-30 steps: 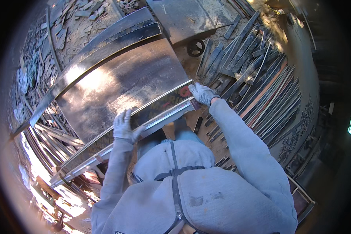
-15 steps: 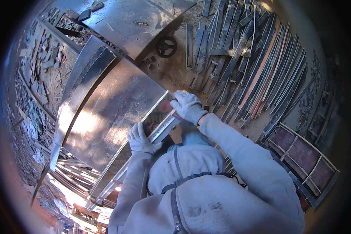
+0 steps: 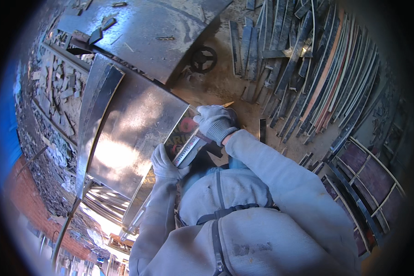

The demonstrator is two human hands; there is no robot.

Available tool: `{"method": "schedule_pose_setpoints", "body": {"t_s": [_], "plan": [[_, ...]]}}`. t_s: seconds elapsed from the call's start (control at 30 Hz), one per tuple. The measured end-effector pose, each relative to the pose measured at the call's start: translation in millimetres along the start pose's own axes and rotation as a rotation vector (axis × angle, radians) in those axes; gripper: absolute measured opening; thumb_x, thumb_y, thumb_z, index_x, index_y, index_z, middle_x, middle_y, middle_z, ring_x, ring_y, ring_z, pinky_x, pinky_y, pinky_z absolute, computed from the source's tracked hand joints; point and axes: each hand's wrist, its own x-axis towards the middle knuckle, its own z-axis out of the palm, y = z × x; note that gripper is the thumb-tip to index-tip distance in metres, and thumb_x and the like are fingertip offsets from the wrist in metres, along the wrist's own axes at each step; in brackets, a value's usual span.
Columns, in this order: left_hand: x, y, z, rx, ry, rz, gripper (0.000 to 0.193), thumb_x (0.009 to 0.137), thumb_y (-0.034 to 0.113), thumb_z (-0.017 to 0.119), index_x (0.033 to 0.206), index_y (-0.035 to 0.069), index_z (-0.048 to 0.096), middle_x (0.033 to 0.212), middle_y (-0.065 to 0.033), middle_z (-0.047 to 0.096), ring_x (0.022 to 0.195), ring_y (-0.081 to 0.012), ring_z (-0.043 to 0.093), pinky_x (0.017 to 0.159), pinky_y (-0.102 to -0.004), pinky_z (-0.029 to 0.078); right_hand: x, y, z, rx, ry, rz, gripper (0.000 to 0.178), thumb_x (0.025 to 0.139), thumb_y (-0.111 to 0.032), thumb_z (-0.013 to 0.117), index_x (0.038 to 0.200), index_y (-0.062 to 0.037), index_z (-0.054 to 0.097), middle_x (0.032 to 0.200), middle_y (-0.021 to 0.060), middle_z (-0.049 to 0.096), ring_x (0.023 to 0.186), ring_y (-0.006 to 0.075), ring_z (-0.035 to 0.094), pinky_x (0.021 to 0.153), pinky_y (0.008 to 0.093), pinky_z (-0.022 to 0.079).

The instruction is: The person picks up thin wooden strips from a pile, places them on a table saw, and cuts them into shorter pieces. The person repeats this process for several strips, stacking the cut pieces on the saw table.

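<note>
A dark board (image 3: 175,138) with faded print and a pale edge lies slanted along the near side of a metal table. My left hand (image 3: 165,164), in a pale glove, is closed on it, fingers over the top and thumb toward me. At the far end my gloved right hand (image 3: 215,122) bends its fingers around the board's corner. Between my hands, a white strip with printed marks (image 3: 186,151) runs along the board's near side. Just past my right hand shows a yellowish pointed piece (image 3: 228,104); whether I touch it is unclear.
The metal table (image 3: 138,124) carries a curved dark panel (image 3: 99,112) on its left. Beyond is another metal surface (image 3: 147,32) with scraps. Long wooden strips (image 3: 326,78) cover the ground at right, near a handwheel (image 3: 203,60). Framed panels (image 3: 368,177) lie at lower right.
The whole view has shifted and turned somewhat. Both hands stay on the board, the right one turned slightly. The yellowish pointed piece beyond it now shows.
</note>
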Motion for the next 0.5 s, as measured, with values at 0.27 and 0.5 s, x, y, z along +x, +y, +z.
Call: {"method": "schedule_pose_setpoints", "body": {"t_s": [0.27, 0.5], "plan": [[93, -119, -66, 0.049, 0.094, 0.046, 0.13, 0.065, 0.069, 0.085, 0.16, -0.002, 0.032, 0.144, -0.0265, 0.052, 0.129, -0.0471, 0.052, 0.112, -0.0576, 0.042, 64, -120, 79, -0.916, 0.177, -0.914, 0.056, 0.111, -0.024, 0.038, 0.161, 0.0021, 0.045, 0.17, 0.0236, 0.041, 0.16, 0.0398, 0.036, 0.135, 0.0558, 0.019], [172, -218, -118, 0.074, 0.184, 0.089, 0.137, 0.056, 0.066, 0.09, 0.162, 0.0, 0.031, 0.141, -0.0245, 0.054, 0.126, -0.0461, 0.054, 0.111, -0.0552, 0.044, 190, -236, 97, -0.932, 0.094, -0.778, 0.056, 0.11, -0.025, 0.043, 0.156, 0.0067, 0.05, 0.167, 0.0278, 0.044, 0.154, 0.0462, 0.043, 0.127, 0.0608, 0.03]]}}
